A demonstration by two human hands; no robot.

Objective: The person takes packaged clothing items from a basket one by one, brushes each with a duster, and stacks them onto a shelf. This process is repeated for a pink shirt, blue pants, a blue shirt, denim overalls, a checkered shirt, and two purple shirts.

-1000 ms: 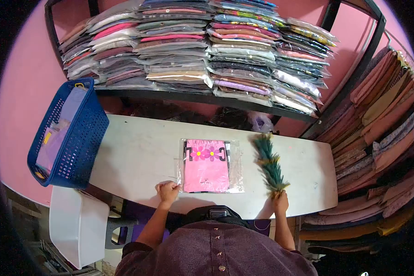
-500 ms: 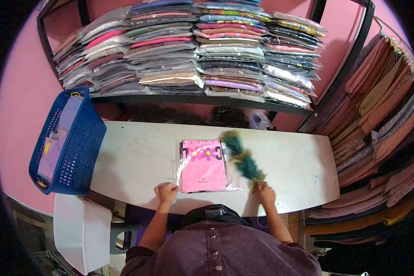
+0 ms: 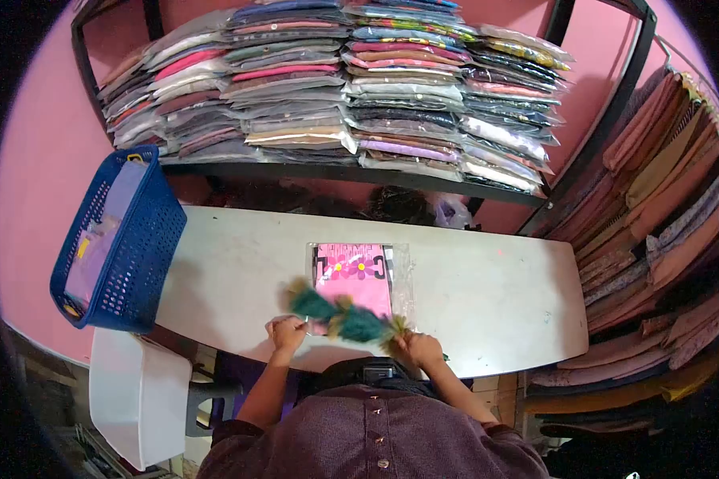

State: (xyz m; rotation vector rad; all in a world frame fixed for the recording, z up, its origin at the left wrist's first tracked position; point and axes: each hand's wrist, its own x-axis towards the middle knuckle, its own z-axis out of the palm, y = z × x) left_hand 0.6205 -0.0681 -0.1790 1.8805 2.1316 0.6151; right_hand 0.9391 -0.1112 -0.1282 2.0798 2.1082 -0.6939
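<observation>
The right hand (image 3: 422,350) is clamping the duster (image 3: 355,321) (sweep lightly); the left hand (image 3: 286,334), grip unclear, is resting by the bag (image 3: 403,291).

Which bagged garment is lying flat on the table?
The pink garment with the flower print, partly hidden by the duster; the stacked garments sit on the shelf instead.

From where I stand, the folded pink cloth (image 3: 373,289) in its clear bag (image 3: 403,279) bears bold dark characters (image 3: 379,268) either side of two printed flowers (image 3: 361,267); the right one looks like a C, the left I can't settle. The smaller row of lettering (image 3: 351,247) above is too small to read.
</observation>
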